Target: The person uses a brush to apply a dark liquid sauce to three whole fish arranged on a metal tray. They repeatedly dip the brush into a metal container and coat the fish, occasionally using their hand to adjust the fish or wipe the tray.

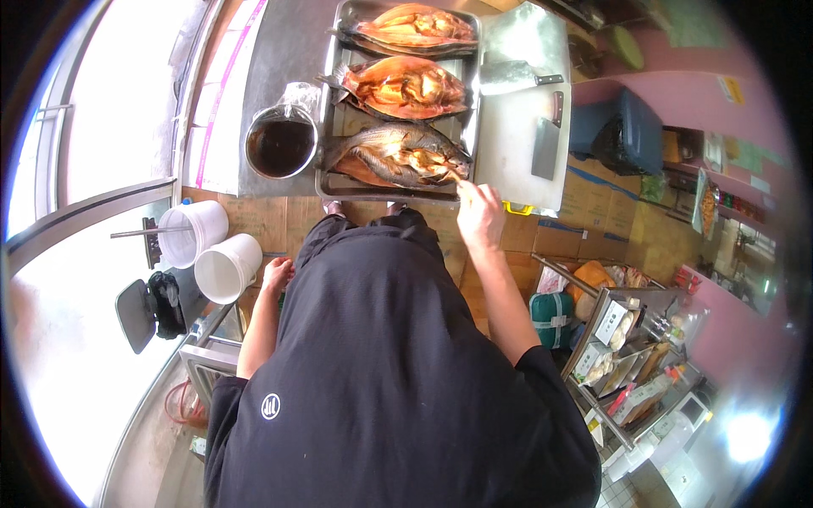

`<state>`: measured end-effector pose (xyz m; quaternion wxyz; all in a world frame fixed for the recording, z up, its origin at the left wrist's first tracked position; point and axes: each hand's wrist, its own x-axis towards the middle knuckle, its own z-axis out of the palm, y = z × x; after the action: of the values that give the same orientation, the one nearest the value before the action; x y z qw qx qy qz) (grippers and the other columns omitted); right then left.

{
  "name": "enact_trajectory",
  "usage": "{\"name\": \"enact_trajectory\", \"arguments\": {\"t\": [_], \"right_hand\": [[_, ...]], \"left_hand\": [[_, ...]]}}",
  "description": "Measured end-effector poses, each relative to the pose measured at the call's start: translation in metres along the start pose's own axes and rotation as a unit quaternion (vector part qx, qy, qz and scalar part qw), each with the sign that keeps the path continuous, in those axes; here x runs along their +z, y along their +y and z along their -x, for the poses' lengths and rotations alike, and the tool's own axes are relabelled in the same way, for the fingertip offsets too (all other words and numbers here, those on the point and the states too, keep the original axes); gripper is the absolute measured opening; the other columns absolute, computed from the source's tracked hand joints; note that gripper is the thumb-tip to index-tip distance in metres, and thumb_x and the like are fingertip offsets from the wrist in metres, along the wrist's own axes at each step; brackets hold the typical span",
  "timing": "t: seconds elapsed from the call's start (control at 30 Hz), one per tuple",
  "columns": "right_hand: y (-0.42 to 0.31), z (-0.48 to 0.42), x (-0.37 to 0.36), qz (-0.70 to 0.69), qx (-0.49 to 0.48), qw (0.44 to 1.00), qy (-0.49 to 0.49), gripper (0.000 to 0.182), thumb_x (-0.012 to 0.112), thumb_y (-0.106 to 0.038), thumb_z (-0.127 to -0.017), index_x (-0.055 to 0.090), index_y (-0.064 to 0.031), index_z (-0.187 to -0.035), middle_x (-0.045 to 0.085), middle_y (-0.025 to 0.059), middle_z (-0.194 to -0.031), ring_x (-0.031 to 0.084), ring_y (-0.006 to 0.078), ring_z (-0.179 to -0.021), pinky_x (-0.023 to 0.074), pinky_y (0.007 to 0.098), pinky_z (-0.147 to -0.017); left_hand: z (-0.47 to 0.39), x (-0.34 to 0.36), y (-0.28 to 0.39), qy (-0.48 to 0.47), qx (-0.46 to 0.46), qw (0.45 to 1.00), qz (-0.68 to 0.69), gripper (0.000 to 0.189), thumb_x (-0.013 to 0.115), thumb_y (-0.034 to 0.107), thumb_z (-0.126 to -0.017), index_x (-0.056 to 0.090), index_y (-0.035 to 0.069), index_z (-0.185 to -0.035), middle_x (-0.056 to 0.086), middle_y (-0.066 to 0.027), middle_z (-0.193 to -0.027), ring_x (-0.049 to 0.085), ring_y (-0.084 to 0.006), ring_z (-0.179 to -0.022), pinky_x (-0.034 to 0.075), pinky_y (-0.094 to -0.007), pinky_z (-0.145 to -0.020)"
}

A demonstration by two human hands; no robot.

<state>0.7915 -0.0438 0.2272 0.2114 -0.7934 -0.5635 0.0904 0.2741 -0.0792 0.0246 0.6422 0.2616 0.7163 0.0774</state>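
My right hand point(481, 216) is at the near right corner of a metal tray point(400, 195). Its fingertips pinch a thin, light-brown stick-like piece point(454, 176), whose far end touches the head of the nearest fish point(406, 152). That fish has dark grey skin and lies partly folded. Two more split fish, a middle one point(406, 87) and a far one point(416, 26), lie spread with orange-brown flesh upward. Left of the tray stands a metal pot point(281, 147) of dark liquid. Low beside my dark clothing, my left hand point(278, 274) hangs with fingers curled, nothing visible in it.
Two cleavers, one black-handled point(511, 77) and one dark-red-handled point(546, 146), lie on a white cutting board point(508, 143) right of the tray. White buckets point(227, 268) stand at left below the table. A loaded metal rack point(625, 355) is at right. Flattened cardboard point(517, 251) covers the floor.
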Motion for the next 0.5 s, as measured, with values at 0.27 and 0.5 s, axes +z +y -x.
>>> {"name": "enact_trajectory", "arguments": {"t": [0.27,0.5], "right_hand": [[0.032,-0.033,0.007,0.015,-0.144,0.987,-0.074,0.012,0.068,-0.013,-0.089,0.073,-0.0112,-0.100,0.064,0.0068,-0.089,0.062,0.0277,-0.090,0.0541,0.0408,-0.075],[0.041,-0.038,-0.016,0.039,-0.120,0.990,-0.068,0.011,0.068,-0.012,-0.087,0.073,-0.0105,-0.097,0.064,0.0073,-0.086,0.062,0.0280,-0.088,0.0542,0.0393,-0.073]], "left_hand": [[-0.002,-0.003,0.021,-0.010,-0.046,0.998,-0.048,0.031,0.059,0.022,-0.097,0.057,0.006,-0.123,0.067,-0.0036,-0.088,0.061,-0.0122,-0.063,0.048,-0.0282,-0.054],[-0.004,-0.001,0.020,-0.009,-0.038,0.999,0.006,0.031,0.059,0.024,-0.098,0.057,0.006,-0.123,0.067,-0.0036,-0.087,0.063,-0.0124,-0.067,0.048,-0.0273,-0.056]]}}
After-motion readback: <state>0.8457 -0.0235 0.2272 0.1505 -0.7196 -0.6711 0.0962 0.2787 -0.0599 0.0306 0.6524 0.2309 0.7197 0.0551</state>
